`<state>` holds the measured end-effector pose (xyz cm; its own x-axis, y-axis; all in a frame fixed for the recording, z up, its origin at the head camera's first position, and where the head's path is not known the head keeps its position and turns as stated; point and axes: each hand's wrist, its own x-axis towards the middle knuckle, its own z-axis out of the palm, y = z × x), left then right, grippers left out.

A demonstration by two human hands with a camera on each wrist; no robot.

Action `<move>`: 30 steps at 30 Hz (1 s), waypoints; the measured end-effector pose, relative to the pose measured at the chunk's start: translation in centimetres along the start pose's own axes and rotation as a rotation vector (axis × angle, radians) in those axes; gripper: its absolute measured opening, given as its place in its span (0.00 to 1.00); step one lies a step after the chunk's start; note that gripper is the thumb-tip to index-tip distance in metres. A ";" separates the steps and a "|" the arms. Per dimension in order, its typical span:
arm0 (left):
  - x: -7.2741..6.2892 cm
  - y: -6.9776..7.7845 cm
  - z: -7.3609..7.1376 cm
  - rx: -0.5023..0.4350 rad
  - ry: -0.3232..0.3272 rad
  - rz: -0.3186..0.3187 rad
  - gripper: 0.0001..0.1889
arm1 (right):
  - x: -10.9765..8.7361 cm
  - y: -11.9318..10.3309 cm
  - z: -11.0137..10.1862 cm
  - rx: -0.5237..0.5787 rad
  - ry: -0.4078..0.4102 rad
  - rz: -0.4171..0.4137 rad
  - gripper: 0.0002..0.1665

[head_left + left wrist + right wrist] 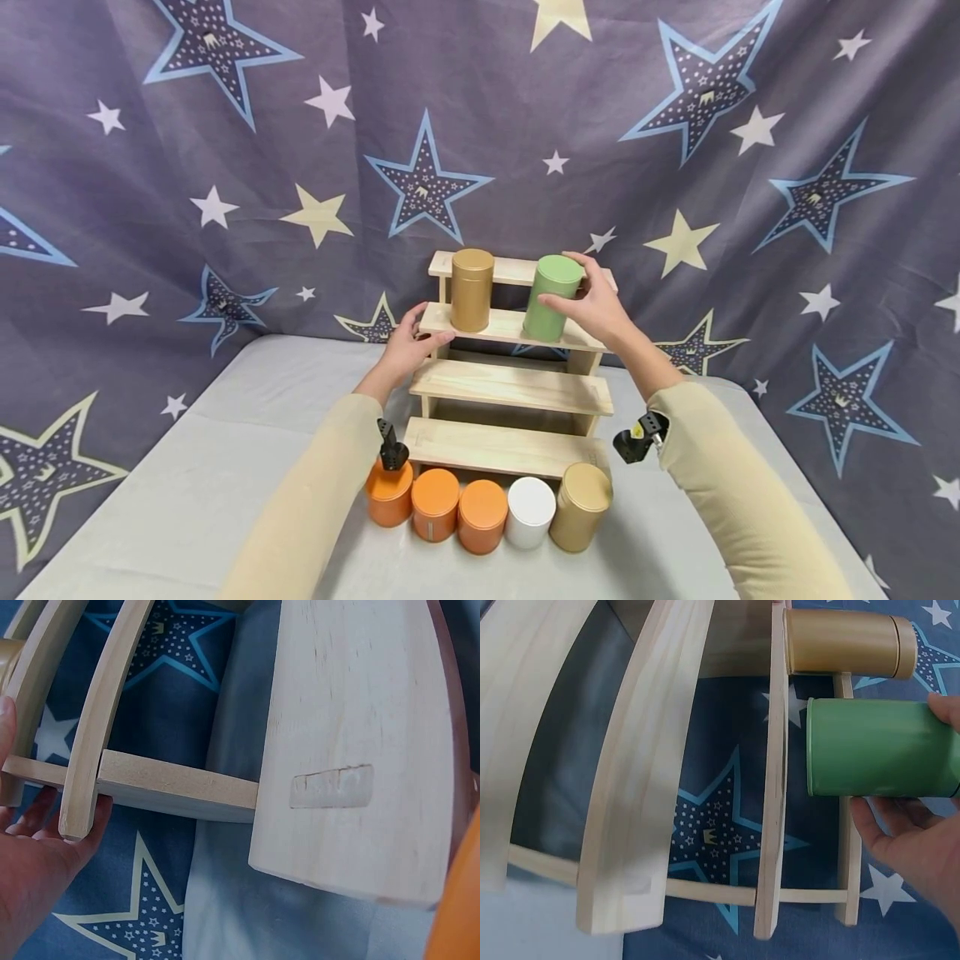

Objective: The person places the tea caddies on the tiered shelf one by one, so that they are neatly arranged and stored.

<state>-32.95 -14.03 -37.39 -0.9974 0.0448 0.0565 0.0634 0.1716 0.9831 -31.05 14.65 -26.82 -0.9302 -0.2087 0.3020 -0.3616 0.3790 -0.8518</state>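
Note:
My right hand (596, 304) grips a green lidded canister (551, 298) from its right side, thumb across the front. In the right wrist view a narrow gap shows between the base of the green canister (885, 748) and the second board from the top of a wooden tiered display rack (510, 388). With thumb in front and fingers behind, my left hand (405, 348) holds the left end of that same board. A gold canister (472, 290) stands on this board, between my two hands. The left wrist view shows the fingers (37, 814) around the rack's end.
In front of the rack, a row of canisters stands on the grey-covered table (195, 467): several orange ones (435, 504), a white one (531, 512) and a gold one (581, 507). A star-patterned curtain (525, 100) hangs close behind the rack.

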 end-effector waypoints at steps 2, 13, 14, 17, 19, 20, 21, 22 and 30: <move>0.0 0.0 0.0 0.000 -0.002 0.004 0.47 | 0.2 -0.1 0.3 0.010 -0.001 -0.002 0.48; -2.1 2.7 0.1 -0.019 -0.028 -0.026 0.45 | 1.0 -0.2 2.0 0.012 0.010 0.001 0.47; -2.2 2.7 0.1 -0.018 -0.029 -0.028 0.45 | 1.1 -0.2 2.1 0.015 0.009 0.001 0.47; -2.0 2.6 0.0 -0.019 -0.027 -0.034 0.45 | 1.2 -0.2 2.5 0.033 0.005 -0.003 0.46; -1.8 2.4 0.0 -0.023 -0.025 -0.032 0.45 | 1.3 -0.2 2.7 0.037 0.006 -0.003 0.47; -1.6 2.2 0.0 -0.028 -0.023 -0.032 0.45 | 1.4 -0.2 2.8 0.041 0.007 -0.004 0.47; -1.4 2.0 0.0 -0.034 -0.021 -0.030 0.46 | 1.4 -0.2 2.9 0.046 0.011 -0.004 0.47; -1.2 1.7 0.0 -0.037 -0.019 -0.029 0.46 | 1.4 -0.2 3.0 0.047 0.014 -0.002 0.47; 0.1 -0.1 0.1 -0.012 0.003 0.004 0.47 | 1.7 -0.1 3.5 0.051 0.028 0.028 0.47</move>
<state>-33.01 -13.96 -37.45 -0.9972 0.0427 0.0609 0.0670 0.1592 0.9850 -32.39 11.15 -27.72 -0.9415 -0.1730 0.2891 -0.3325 0.3378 -0.8805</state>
